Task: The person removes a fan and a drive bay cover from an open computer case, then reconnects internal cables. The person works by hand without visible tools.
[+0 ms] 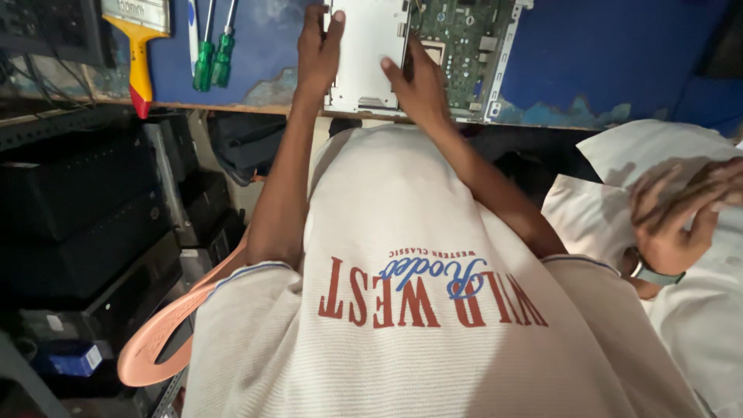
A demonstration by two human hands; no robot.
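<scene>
Blue workbench (pixel 611 62) | left hand (pixel 319 48), right hand (pixel 418 81) flat (fingers spread, gripping nothing) on metal plate (pixel 370 46)

metal chassis plate (pixel 368 50) and green circuit board (pixel 464 46) cut off by top edge, paintbrush (pixel 138 39) bristles out of frame, two green screwdrivers (pixel 213 54) tips cropped, co-worker's hand (pixel 681 217) blurred, dark stacked cases (pixel 77 209) indistinct

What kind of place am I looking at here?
Likely an electronics repair workshop: both hands, left hand and right hand, rest on an opened metal chassis with a green circuit board, green-handled screwdrivers lie on the blue bench, and dark equipment cases are stacked alongside.
</scene>
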